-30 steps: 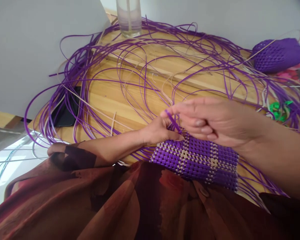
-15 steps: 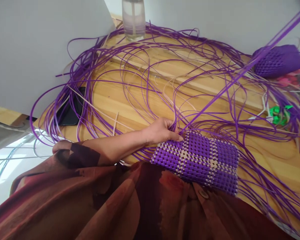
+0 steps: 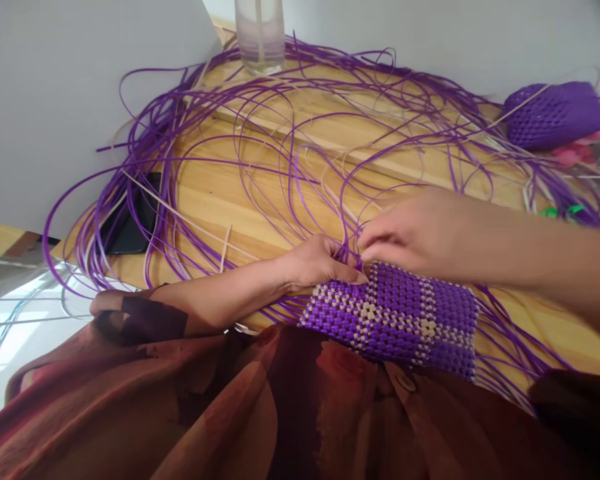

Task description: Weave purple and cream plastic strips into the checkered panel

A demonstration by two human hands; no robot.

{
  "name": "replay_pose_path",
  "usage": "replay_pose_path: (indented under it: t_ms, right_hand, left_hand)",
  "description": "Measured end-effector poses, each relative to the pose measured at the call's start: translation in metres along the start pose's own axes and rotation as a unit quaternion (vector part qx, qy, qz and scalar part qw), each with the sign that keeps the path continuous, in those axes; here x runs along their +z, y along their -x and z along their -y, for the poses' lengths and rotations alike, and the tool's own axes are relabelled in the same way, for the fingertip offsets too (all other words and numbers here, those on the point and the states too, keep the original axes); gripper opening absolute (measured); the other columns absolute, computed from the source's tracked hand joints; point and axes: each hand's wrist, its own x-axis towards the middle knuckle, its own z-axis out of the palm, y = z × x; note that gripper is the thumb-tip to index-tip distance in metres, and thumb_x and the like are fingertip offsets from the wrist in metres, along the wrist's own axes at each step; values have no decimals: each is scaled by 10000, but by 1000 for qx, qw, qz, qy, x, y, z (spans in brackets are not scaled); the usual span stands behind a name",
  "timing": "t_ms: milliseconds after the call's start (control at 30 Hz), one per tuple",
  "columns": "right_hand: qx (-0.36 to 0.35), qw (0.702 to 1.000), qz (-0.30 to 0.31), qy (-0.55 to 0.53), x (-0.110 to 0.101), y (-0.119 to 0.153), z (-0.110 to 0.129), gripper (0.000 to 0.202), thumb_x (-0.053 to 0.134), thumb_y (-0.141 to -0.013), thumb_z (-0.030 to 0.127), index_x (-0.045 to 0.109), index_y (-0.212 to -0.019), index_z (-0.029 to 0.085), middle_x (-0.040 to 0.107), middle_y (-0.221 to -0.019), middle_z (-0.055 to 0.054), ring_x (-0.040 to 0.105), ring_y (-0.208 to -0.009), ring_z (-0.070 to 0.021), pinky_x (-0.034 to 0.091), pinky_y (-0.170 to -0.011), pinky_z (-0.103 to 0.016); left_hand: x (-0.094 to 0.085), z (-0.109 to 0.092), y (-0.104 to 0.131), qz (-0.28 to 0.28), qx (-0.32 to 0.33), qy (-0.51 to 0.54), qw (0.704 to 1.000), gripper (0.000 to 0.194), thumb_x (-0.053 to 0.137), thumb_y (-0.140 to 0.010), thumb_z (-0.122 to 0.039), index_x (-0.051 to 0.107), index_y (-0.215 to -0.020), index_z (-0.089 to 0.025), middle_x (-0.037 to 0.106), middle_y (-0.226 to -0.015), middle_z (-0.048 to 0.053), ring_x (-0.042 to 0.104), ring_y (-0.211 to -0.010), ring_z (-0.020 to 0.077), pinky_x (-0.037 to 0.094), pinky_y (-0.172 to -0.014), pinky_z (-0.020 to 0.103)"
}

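Note:
A woven panel [image 3: 397, 320] of purple and cream strips lies close to my lap, with long loose strips running out from its edges. My left hand [image 3: 325, 263] is closed on purple strips at the panel's upper left edge, thumb resting on the weave. Just right of it, my right hand [image 3: 395, 233] is at the same edge, its fingers bent together and slightly blurred. What those fingertips hold is too small to make out. Purple and cream strips [image 3: 165, 127] arc in loops over the wooden table [image 3: 205, 207].
A clear bottle [image 3: 261, 40] stands at the back. A dark phone [image 3: 133, 220] lies under strips at the left. At the back right are a purple woven piece [image 3: 553, 117], pink material [image 3: 575, 155] and a green item [image 3: 575, 211].
My right hand has come into view from the right and reached the panel's upper edge. The purple strips stretched toward the upper right are gone from there. My left hand keeps its hold.

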Motion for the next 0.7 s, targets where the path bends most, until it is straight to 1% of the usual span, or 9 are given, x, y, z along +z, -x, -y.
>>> replay_pose_path:
  t_ms: [33, 67, 100, 200, 300, 433, 533, 600, 700]
  right_hand:
    - [-6, 999, 29, 41, 4, 0, 1, 136, 682, -802, 252, 692, -682, 188, 646, -662, -20, 559, -630, -141, 398, -636, -291]
    - [-13, 996, 52, 76, 8, 0, 2, 166, 661, -795, 225, 681, -635, 188, 629, -616, -20, 532, -596, -135, 343, -610, -292]
    - [-22, 993, 62, 98, 12, 0, 2, 173, 628, -806, 213, 683, -643, 186, 632, -621, -20, 519, -593, -131, 306, -602, -290]
    - [-72, 995, 36, 66, 23, -1, -3, 146, 581, -826, 194, 699, -739, 187, 649, -686, -12, 522, -651, -130, 287, -627, -278]
    - [-103, 995, 11, 1, 34, -3, -13, 172, 556, -845, 190, 660, -709, 173, 600, -640, 8, 502, -641, -116, 290, -634, -266]
    - [-58, 994, -1, -89, 47, -7, -24, 197, 541, -868, 226, 633, -707, 159, 566, -633, 22, 474, -604, -95, 289, -601, -253]
    - [-27, 989, 11, -142, 52, -8, -28, 201, 543, -870, 265, 638, -728, 159, 556, -623, 29, 461, -587, -87, 290, -584, -246]
    - [-9, 986, 19, -165, 53, -10, -29, 190, 566, -853, 286, 641, -728, 165, 532, -581, 42, 434, -541, -75, 279, -551, -239]
    - [47, 974, 46, -218, 53, -14, -27, 170, 585, -840, 311, 635, -752, 174, 514, -512, 54, 449, -462, -67, 273, -493, -220]
  left_hand:
    - [-1, 1, -1, 2, 4, -4, 1000, 268, 860, -563, -241, 706, -736, -106, 673, -658, 21, 585, -561, 108, 454, -585, 263]
    - [-1, 2, -1, 1, 14, -10, 1000, 273, 862, -560, -233, 717, -752, -104, 679, -675, 22, 599, -592, 112, 469, -622, 270]
    - [-2, 3, -2, -3, 25, -15, 1000, 276, 865, -552, -219, 723, -758, -104, 684, -687, 20, 610, -621, 115, 481, -658, 276]
    - [0, 5, -3, -12, 64, 6, 998, 285, 868, -543, -177, 734, -787, -117, 708, -750, 21, 647, -723, 132, 503, -769, 299]
    - [2, 5, -1, -12, 76, 34, 996, 287, 866, -558, -163, 737, -812, -124, 730, -839, 34, 664, -800, 143, 501, -831, 310]
    - [1, 4, 5, -19, 24, 43, 999, 346, 874, -569, -193, 731, -873, -111, 736, -862, 54, 669, -780, 155, 501, -815, 326]
    - [0, 5, 11, -44, -21, 57, 997, 317, 859, -623, -288, 714, -831, -97, 722, -762, 51, 644, -649, 129, 489, -692, 287]
    - [2, 6, 13, -77, -20, 73, 994, 318, 857, -630, -316, 709, -809, -99, 715, -719, 42, 633, -610, 117, 478, -659, 265]
    - [8, 8, 15, -97, 14, 110, 989, 339, 864, -619, -299, 725, -857, -101, 745, -797, 64, 679, -727, 145, 503, -764, 280]
